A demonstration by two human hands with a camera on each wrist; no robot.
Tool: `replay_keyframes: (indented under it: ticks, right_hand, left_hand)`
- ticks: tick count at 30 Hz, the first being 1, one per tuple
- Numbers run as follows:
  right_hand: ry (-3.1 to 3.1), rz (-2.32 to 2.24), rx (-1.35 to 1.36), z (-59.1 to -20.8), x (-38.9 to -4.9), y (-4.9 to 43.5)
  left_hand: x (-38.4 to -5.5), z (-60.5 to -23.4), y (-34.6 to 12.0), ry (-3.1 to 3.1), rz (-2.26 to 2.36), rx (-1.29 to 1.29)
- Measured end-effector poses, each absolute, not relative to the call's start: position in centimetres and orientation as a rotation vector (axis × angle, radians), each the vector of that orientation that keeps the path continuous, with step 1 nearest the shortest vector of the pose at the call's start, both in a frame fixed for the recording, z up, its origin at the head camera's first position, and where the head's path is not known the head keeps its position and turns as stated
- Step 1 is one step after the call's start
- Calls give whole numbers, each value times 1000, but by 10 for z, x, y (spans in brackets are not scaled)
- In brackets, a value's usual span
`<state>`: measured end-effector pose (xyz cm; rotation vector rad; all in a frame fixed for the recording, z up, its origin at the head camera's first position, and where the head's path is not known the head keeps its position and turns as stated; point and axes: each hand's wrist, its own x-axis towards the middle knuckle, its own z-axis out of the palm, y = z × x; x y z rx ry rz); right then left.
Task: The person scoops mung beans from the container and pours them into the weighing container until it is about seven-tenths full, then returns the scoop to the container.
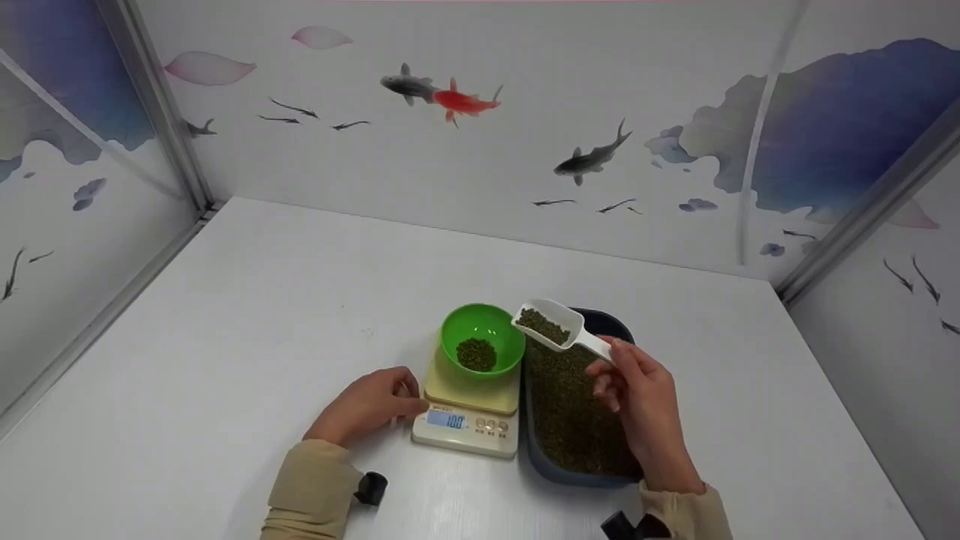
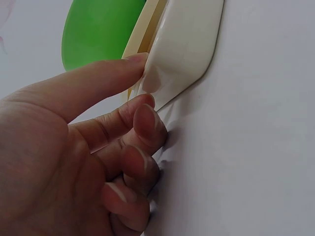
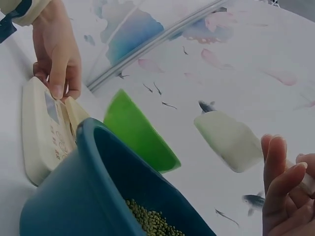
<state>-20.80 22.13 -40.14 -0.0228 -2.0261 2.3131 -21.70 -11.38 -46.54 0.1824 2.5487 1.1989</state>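
My right hand (image 1: 636,390) holds a white scoop (image 1: 553,324) by its handle, raised beside a green bowl (image 1: 495,319). Greenish-brown pellets (image 1: 541,327) lie in the scoop. More pellets (image 1: 476,355) sit in the bottom of the bowl, which stands on a cream kitchen scale (image 1: 471,439). The scale's display reads about 10.0. At the scale's left edge, my left hand (image 2: 83,128) rests with its thumb against the side and its other fingers loosely bent near the table. In the right wrist view, the scoop (image 3: 229,140) appears from below, its contents hidden.
A dark blue tub (image 1: 534,450) full of pellets stands just right of the scale, partly under my right hand. The white tabletop (image 1: 300,277) meets a back wall (image 1: 420,172) printed with fish. Side panels with metal posts (image 1: 154,105) close in left and right.
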Motion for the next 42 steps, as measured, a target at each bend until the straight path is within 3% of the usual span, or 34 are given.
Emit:
replay_keyframes:
  ticks: [27, 42]
  right_hand:
    - [-2371, 2008, 295, -404, -199, 197]
    - [-2405, 1950, 260, -391, -189, 187]
  left_hand:
    - [-215, -463, -113, 2554, 1188, 168]
    - [-216, -464, -114, 2536, 1202, 155]
